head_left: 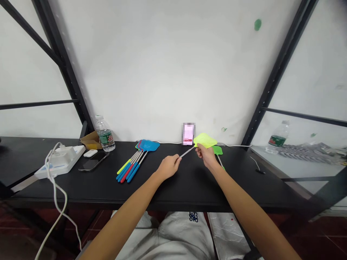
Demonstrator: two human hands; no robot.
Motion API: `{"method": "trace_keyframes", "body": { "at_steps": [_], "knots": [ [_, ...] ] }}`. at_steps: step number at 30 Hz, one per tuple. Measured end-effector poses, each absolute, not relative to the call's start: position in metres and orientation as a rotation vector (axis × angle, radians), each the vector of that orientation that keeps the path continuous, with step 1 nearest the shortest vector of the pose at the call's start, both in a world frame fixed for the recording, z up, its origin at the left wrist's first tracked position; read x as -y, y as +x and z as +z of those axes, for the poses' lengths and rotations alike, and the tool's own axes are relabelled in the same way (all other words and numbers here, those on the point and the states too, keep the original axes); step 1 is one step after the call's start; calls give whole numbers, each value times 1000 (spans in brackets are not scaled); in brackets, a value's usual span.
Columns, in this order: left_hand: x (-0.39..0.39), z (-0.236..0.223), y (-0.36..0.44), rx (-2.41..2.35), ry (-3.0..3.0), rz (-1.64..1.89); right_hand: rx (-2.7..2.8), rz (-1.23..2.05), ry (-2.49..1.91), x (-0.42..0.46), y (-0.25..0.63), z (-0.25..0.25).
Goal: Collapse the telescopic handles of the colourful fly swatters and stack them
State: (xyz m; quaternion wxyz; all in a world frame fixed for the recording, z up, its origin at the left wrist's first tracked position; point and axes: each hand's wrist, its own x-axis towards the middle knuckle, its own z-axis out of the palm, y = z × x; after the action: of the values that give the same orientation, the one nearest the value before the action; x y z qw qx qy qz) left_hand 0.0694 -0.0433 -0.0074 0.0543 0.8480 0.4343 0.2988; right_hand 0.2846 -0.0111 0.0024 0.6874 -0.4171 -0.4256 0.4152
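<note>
"Where's the yellow-green swatter [205,140]?"

"Twelve o'clock, over the tabletop [189,187]. My left hand [168,167] and right hand [205,156] pinch its shaft [187,152] at either end, well apart."

"Why both?"

"Two grips keep it steady. The other swatters [132,164] lie bunched at eleven o'clock, handles toward me."

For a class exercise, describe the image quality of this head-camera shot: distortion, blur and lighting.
In the head view, wide-angle distortion splays the black steel shelf uprights toward the corners; a pixelated patch hides an upright pink object; the green fly swatter shows no motion blur; lighting is soft, with only faint shadows on the white wall.
</note>
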Motion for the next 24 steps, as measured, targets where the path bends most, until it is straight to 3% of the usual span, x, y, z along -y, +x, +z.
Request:
{"method": "trace_keyframes", "body": {
  "at_steps": [24],
  "knots": [
    [45,-8,71,-1433,2672,837,981,938,-915,17,273,-3]
  ]
}}
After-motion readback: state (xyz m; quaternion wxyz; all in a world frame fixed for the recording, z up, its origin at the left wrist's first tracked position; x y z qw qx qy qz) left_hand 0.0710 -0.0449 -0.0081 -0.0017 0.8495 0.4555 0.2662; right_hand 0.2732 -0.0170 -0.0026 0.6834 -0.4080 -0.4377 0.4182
